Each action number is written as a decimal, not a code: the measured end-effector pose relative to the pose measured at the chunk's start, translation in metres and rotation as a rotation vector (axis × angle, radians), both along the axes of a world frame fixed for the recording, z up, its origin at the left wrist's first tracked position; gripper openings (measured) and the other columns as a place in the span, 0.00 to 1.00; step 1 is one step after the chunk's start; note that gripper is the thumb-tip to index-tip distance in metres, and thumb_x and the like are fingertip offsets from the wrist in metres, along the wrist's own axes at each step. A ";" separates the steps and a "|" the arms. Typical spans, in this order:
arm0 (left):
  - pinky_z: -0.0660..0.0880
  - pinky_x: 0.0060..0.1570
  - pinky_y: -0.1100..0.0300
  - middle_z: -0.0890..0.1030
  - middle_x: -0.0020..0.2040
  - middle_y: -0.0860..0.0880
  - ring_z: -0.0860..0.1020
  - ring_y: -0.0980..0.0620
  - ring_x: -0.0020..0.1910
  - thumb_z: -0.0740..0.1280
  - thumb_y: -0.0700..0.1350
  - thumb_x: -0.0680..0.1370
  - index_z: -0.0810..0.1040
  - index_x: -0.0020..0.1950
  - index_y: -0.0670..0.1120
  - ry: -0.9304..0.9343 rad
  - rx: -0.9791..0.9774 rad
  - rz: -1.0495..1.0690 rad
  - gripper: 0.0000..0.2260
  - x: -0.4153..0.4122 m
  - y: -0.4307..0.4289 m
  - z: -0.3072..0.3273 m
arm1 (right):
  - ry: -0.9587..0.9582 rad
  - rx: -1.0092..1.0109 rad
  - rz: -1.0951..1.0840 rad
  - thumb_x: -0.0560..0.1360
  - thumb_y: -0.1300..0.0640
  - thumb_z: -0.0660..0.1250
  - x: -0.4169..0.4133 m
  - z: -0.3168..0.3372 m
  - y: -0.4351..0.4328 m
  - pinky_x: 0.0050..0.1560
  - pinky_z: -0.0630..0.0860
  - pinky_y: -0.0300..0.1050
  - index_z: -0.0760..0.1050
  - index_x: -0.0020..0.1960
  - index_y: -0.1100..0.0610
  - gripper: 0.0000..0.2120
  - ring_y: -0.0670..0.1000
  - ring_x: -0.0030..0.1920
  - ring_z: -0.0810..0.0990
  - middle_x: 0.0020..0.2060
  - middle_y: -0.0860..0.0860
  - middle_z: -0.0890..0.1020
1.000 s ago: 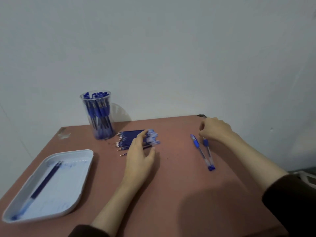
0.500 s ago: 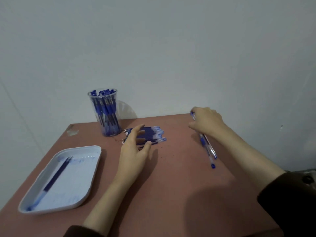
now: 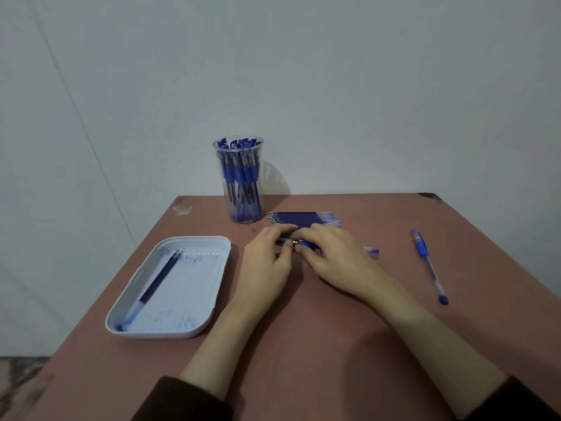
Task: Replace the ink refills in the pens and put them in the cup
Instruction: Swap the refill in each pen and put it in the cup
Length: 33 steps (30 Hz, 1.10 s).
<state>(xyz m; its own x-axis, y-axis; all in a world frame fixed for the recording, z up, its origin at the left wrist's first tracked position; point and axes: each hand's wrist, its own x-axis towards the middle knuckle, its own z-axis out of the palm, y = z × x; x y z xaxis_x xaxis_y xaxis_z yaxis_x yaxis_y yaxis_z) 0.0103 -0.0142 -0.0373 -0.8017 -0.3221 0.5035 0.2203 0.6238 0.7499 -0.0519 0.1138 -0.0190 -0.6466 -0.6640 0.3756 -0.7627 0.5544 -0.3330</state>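
Pen (image 3: 304, 244) is sitting just in front of the refill pile (image 3: 303, 218), low over the counter (image 3: 303, 344); left hand (image 3: 267, 262) is pinching its tip, right hand (image 3: 334, 253) is gripping its barrel. Twisting carelessly is probably risking the loosened tip rolling away.

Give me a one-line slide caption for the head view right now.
Left hand and right hand hold a pen before the refills and cup; tray left.

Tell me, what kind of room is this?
Probably a simple work corner: a brown table against a bare wall, a clear cup full of blue pens, and a white tray holding refills.
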 end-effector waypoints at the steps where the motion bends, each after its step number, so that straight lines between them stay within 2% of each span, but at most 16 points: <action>1: 0.75 0.53 0.61 0.80 0.51 0.54 0.79 0.56 0.50 0.64 0.35 0.77 0.79 0.57 0.45 -0.004 0.003 0.004 0.12 0.000 0.000 0.000 | 0.023 0.007 -0.019 0.78 0.52 0.62 0.000 0.000 0.002 0.45 0.68 0.46 0.77 0.59 0.48 0.11 0.50 0.47 0.75 0.40 0.45 0.73; 6: 0.73 0.47 0.69 0.81 0.49 0.55 0.78 0.59 0.46 0.67 0.38 0.76 0.81 0.55 0.46 -0.010 0.009 0.018 0.09 0.000 0.001 0.004 | -0.024 -0.036 -0.093 0.78 0.45 0.62 -0.005 0.002 0.012 0.44 0.69 0.44 0.79 0.55 0.43 0.10 0.47 0.50 0.78 0.46 0.43 0.83; 9: 0.73 0.44 0.70 0.82 0.47 0.55 0.79 0.60 0.44 0.66 0.39 0.76 0.82 0.53 0.46 -0.015 0.020 0.020 0.08 0.000 0.001 0.006 | -0.053 -0.076 -0.093 0.77 0.43 0.61 -0.007 0.002 0.013 0.45 0.68 0.43 0.79 0.54 0.41 0.10 0.45 0.49 0.79 0.46 0.40 0.83; 13: 0.72 0.41 0.72 0.82 0.43 0.56 0.79 0.61 0.43 0.67 0.41 0.76 0.82 0.49 0.48 -0.014 0.037 0.004 0.06 0.001 0.002 0.007 | -0.073 -0.063 -0.092 0.77 0.41 0.61 -0.007 0.001 0.013 0.52 0.73 0.48 0.78 0.56 0.39 0.11 0.45 0.52 0.79 0.49 0.39 0.83; 16: 0.70 0.40 0.74 0.82 0.42 0.57 0.78 0.62 0.43 0.68 0.41 0.76 0.82 0.48 0.48 -0.014 0.046 0.002 0.05 0.002 0.001 0.007 | -0.076 -0.038 -0.085 0.77 0.41 0.60 -0.006 0.001 0.013 0.51 0.74 0.47 0.77 0.57 0.37 0.12 0.44 0.52 0.79 0.50 0.38 0.83; 21: 0.72 0.40 0.73 0.82 0.42 0.57 0.79 0.63 0.42 0.68 0.42 0.76 0.81 0.46 0.52 -0.025 0.066 0.002 0.05 0.002 -0.001 0.006 | -0.058 -0.025 -0.095 0.76 0.37 0.59 -0.005 0.002 0.015 0.48 0.73 0.45 0.76 0.58 0.34 0.13 0.44 0.50 0.79 0.49 0.37 0.83; 24: 0.75 0.41 0.67 0.83 0.42 0.56 0.80 0.61 0.41 0.69 0.42 0.76 0.82 0.46 0.51 -0.034 0.088 0.003 0.05 0.002 -0.002 0.006 | -0.056 -0.018 -0.113 0.75 0.36 0.60 -0.004 0.002 0.016 0.48 0.74 0.46 0.78 0.55 0.37 0.14 0.46 0.49 0.80 0.47 0.39 0.83; 27: 0.75 0.44 0.63 0.83 0.41 0.55 0.80 0.58 0.42 0.69 0.42 0.75 0.82 0.45 0.51 -0.048 0.106 0.051 0.04 0.001 -0.004 0.006 | -0.047 0.070 -0.194 0.74 0.42 0.64 -0.006 0.004 0.020 0.47 0.71 0.46 0.78 0.54 0.41 0.10 0.52 0.51 0.79 0.47 0.44 0.83; 30: 0.74 0.44 0.63 0.83 0.38 0.55 0.79 0.59 0.39 0.69 0.43 0.75 0.82 0.41 0.51 -0.066 0.142 0.091 0.04 0.001 -0.006 0.008 | -0.025 0.087 -0.317 0.75 0.55 0.62 -0.011 0.006 0.024 0.43 0.64 0.45 0.75 0.59 0.45 0.14 0.57 0.53 0.78 0.49 0.50 0.83; 33: 0.73 0.41 0.63 0.82 0.33 0.53 0.77 0.59 0.34 0.71 0.45 0.74 0.84 0.40 0.49 -0.194 0.155 -0.085 0.04 0.003 -0.004 0.010 | -0.067 -0.037 -0.357 0.74 0.59 0.62 -0.017 0.006 0.026 0.40 0.66 0.47 0.73 0.58 0.50 0.13 0.58 0.45 0.77 0.41 0.51 0.81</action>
